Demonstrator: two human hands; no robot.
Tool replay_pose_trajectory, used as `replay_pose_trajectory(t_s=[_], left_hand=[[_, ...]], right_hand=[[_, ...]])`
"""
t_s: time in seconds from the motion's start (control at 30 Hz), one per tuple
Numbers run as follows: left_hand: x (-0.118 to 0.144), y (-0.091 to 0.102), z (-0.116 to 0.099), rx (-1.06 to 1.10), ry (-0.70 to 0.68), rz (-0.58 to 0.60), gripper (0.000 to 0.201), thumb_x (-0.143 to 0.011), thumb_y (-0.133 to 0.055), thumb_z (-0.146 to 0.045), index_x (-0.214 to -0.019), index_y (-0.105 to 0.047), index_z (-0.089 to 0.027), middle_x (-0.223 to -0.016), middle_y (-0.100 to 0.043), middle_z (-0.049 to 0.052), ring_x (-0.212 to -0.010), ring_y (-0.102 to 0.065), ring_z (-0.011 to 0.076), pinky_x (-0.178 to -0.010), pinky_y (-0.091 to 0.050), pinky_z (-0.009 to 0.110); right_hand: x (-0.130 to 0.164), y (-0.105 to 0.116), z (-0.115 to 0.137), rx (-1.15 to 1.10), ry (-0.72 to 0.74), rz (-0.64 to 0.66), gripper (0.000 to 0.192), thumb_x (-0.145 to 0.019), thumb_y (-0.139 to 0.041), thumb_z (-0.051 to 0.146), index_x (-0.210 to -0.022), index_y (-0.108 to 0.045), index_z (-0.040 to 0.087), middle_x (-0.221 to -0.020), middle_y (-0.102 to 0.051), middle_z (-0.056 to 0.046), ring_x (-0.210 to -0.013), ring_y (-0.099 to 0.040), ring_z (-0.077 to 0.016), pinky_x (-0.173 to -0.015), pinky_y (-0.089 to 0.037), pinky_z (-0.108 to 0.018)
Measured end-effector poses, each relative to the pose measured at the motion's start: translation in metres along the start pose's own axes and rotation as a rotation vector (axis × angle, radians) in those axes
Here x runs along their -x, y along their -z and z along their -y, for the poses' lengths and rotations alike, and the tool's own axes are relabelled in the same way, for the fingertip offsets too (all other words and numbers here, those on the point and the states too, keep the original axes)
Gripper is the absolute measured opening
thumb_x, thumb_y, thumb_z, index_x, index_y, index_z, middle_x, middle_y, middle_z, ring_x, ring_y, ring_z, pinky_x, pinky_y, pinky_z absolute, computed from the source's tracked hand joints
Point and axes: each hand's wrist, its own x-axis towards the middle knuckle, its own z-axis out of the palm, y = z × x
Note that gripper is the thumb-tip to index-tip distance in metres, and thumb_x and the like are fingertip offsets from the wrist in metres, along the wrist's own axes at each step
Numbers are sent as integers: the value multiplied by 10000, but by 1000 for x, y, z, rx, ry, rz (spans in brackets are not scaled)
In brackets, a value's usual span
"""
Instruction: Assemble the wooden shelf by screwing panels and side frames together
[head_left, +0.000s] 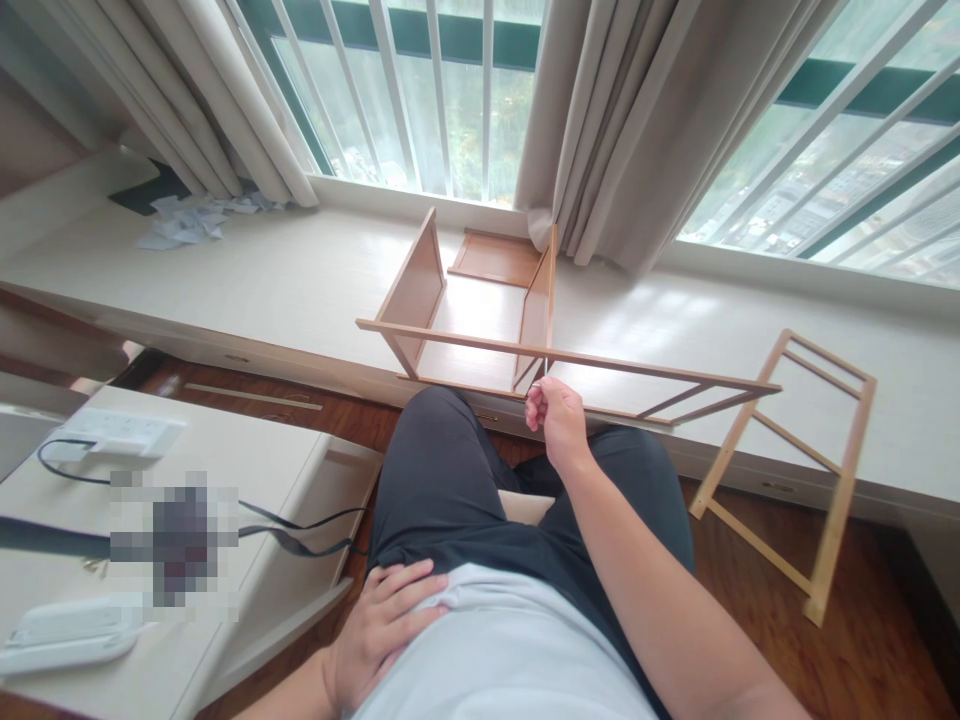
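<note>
Left hand (382,625) rests flat, released, on the lap; right hand (553,415) pinches fingers at the shelf frame (480,310) on the window ledge (262,280), looks like mid-assembly, side rack (795,470) likely joins next.

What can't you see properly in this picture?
- Head view: whatever sits on the side table is blurred by a pixelated patch.
- Right hand: its curled fingers hide anything small pinched in them beside the wooden frame.
- Left hand: wrist cut off by the bottom edge.
- Papers on the window ledge: too small to read.
</note>
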Motion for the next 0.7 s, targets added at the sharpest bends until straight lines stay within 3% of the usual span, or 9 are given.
replay_pose_trajectory(t_s=[0.7], left_hand=[[0, -1, 0, 23, 24, -9, 434, -1037, -283, -363, -1336, -592, -307, -1327, -643, 15, -1354, -468, 191, -1154, -223, 346]], right_hand=[[-1, -2, 0, -86, -33, 25, 268, -847, -550, 444, -749, -552, 195, -497, -501, 42, -386, -410, -93, -351, -303, -205]])
